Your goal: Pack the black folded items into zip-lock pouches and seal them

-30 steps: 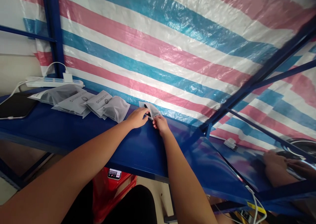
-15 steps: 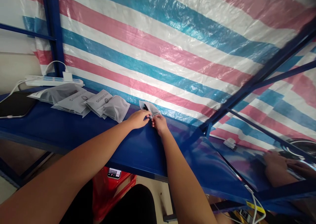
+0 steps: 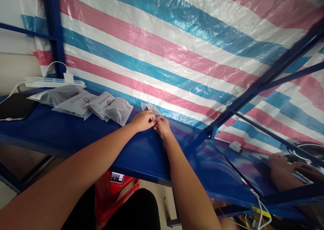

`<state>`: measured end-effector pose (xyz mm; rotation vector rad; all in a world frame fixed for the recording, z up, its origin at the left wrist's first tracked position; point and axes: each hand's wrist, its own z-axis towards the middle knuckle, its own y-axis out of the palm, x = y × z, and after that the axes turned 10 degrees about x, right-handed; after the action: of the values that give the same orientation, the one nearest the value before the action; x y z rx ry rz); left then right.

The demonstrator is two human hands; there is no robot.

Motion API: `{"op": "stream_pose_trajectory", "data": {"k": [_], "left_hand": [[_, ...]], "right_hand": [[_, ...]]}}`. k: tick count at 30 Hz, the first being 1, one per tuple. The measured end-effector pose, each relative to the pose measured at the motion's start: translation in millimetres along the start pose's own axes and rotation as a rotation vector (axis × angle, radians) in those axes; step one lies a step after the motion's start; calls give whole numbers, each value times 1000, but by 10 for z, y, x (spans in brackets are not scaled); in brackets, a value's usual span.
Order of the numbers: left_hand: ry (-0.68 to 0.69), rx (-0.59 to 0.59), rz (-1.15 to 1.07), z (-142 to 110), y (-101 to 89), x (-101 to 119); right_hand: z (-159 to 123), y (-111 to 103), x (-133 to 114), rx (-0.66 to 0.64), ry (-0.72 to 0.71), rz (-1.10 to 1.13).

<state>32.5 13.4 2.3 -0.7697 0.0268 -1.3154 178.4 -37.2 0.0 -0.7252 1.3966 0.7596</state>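
My left hand [image 3: 143,121] and my right hand [image 3: 162,126] meet over the blue table [image 3: 144,155], fingertips pinched close together. Whatever small thing lies between them is mostly covered by the fingers. Just behind them, against the striped sheet, rests a translucent pouch [image 3: 154,110] with a bit of something black at it. To the left of my left hand several frosted pouches lie in an overlapping row, the nearest pouch [image 3: 120,110] bulging and its neighbour [image 3: 101,102] bearing dark printed lettering.
A power strip [image 3: 54,83] with a white plug stands behind a dark tablet [image 3: 15,106] at far left. Below the table, a phone [image 3: 117,177] lies on a red stool [image 3: 102,196]. At right, beyond a blue frame, are another person's hands [image 3: 286,171] and small white pieces [image 3: 235,146].
The black thing and pale small piece seen at my fingers are now mostly hidden behind them. My hands have drawn slightly closer together, staying in nearly the same place.
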Motion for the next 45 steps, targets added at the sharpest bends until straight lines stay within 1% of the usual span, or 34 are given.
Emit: {"op": "stream_pose_trajectory", "data": {"k": [4,8,12,16,18,21,23,25,30,33,38,42,45], "left_hand": [[-30,41,7,-7,13,-34],[-61,71,17,-2,-10,-81],[-18,73,18,-9,-13,-112],[24,83,26,-12,6,-120],[26,88,27,-2,3,-117],[23,77,23,16,-17,-111],[33,56,9,24,-26,-109],[48,47,-5,24,-23,-107],[63,66,15,15,22,-120],[71,107,29,17,53,-157],[74,216,35,32,41,-257],[23,267,86,43,-17,-332],[39,277,87,46,-36,-354]], "right_hand": [[-15,-8,-27,15,22,11],[-35,-43,-63,-13,18,43],[-52,-78,-76,-69,32,11],[-75,-115,-124,-72,62,23],[-100,-138,-175,-114,97,37],[-147,-163,-252,-241,162,69],[-167,-165,-279,-290,196,109],[-168,-156,-281,-272,216,161],[-117,-138,-253,-168,235,228],[-97,-163,-265,-145,231,255],[-104,-289,-359,-135,220,347],[-91,-422,-449,-79,207,476],[-72,-476,-462,-35,193,506]]}}
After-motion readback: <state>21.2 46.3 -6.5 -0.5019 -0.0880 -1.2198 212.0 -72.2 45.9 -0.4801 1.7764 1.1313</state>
